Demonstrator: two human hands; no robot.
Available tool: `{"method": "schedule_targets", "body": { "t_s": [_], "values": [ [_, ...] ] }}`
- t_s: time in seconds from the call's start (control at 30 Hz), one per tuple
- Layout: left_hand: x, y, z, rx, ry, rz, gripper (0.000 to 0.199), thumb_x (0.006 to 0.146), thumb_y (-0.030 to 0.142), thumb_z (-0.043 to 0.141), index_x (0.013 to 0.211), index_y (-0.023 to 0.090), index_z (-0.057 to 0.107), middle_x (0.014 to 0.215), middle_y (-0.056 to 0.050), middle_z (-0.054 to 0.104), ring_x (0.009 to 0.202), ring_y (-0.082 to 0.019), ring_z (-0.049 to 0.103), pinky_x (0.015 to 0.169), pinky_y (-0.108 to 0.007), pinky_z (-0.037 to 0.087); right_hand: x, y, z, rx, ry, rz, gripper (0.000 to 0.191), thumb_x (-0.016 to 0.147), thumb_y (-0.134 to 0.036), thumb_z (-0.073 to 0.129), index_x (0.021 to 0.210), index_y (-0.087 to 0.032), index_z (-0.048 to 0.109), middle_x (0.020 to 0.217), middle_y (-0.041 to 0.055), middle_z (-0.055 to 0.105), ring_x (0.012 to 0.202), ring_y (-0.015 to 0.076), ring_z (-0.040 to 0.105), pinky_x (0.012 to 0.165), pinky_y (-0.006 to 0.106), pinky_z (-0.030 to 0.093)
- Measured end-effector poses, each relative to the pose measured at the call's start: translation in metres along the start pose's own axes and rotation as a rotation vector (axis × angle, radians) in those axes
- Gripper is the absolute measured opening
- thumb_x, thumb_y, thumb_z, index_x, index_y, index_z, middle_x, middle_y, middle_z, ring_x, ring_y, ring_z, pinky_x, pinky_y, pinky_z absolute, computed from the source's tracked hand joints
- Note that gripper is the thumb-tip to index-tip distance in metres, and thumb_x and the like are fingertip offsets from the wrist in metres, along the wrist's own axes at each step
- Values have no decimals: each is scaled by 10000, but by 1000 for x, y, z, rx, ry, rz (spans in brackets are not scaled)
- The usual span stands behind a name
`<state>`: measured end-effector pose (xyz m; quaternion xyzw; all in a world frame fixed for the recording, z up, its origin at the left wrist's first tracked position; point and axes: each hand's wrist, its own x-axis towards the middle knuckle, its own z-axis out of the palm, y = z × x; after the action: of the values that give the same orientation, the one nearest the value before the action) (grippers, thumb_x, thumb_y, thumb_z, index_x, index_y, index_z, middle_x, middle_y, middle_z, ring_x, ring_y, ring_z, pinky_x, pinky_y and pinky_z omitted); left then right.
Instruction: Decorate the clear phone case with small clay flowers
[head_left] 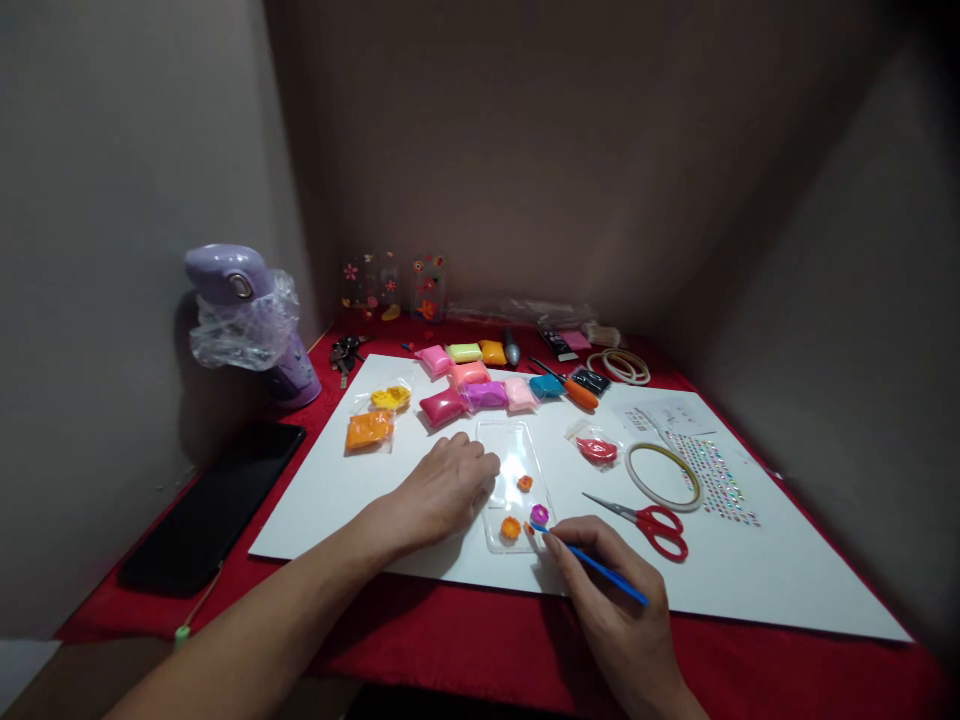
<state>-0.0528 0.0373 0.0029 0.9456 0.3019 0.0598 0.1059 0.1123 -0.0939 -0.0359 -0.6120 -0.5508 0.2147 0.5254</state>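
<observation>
A clear phone case lies flat on a white board. Near its lower end are an orange clay flower, a purple one and a small orange-red piece between them; a smaller orange flower sits higher up. My right hand grips a thin blue tool, its tip at the small piece beside the purple flower. Against the left edge of the case rests my left hand, fingers curled together; what they hold, if anything, is hidden.
Red scissors, a tape roll and a gem sticker sheet lie right. Colored clay packets and an orange-handled tool are behind. A black phone and purple bottle stand left.
</observation>
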Motion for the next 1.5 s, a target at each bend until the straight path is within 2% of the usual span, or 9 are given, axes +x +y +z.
{"method": "schedule_targets", "body": {
  "t_s": [0.3, 0.47, 0.7, 0.9, 1.1, 1.37, 1.5],
  "values": [
    [0, 1, 0, -21, 13, 6, 125, 873, 121, 443, 853, 164, 558, 860, -61, 578, 824, -195, 469, 733, -323, 392, 0, 4, 0, 9, -71, -34, 106, 870, -271, 579, 818, -201, 640, 754, 21, 636, 674, 159, 588, 610, 235, 480],
    [-1, 0, 1, 2, 23, 6, 130, 878, 133, 435, 857, 164, 559, 867, -62, 581, 819, -195, 466, 729, -322, 388, 0, 3, 0, 0, -40, -15, 106, 865, -282, 587, 811, -202, 632, 736, 9, 627, 651, 150, 578, 593, 226, 473],
    [0, 2, -1, -7, 3, -1, 129, 873, 126, 441, 854, 167, 561, 867, -63, 583, 829, -194, 474, 740, -323, 395, 1, 5, 1, -5, -70, -28, 120, 878, -288, 569, 830, -196, 629, 770, 29, 635, 685, 163, 586, 630, 244, 488],
    [-1, 1, 2, -3, 22, 10, 134, 885, 140, 430, 859, 165, 559, 872, -64, 579, 829, -196, 471, 737, -327, 396, 0, 7, 1, 1, -40, -24, 93, 869, -271, 580, 826, -206, 629, 758, 14, 629, 675, 155, 580, 614, 232, 474],
    [-1, 1, 2, 1, 11, 10, 131, 879, 126, 435, 862, 166, 559, 868, -63, 580, 820, -194, 469, 732, -324, 392, 1, 7, 1, 13, -65, -25, 98, 871, -279, 580, 824, -207, 629, 756, 9, 629, 677, 153, 582, 618, 231, 469],
    [-1, 0, 2, 0, 10, 10, 125, 868, 120, 441, 870, 161, 558, 884, -68, 581, 834, -200, 472, 732, -330, 390, -1, 0, -2, 23, 34, 41, 143, 836, -319, 620, 754, -203, 611, 657, -3, 596, 588, 141, 541, 513, 217, 438],
    [-1, 0, 2, 13, 9, 10, 128, 873, 123, 435, 870, 161, 557, 883, -69, 583, 830, -200, 471, 731, -331, 387, -4, 2, -3, 29, 3, 54, 129, 836, -309, 622, 762, -203, 611, 679, -1, 602, 613, 143, 550, 536, 216, 445]
  ]
}}
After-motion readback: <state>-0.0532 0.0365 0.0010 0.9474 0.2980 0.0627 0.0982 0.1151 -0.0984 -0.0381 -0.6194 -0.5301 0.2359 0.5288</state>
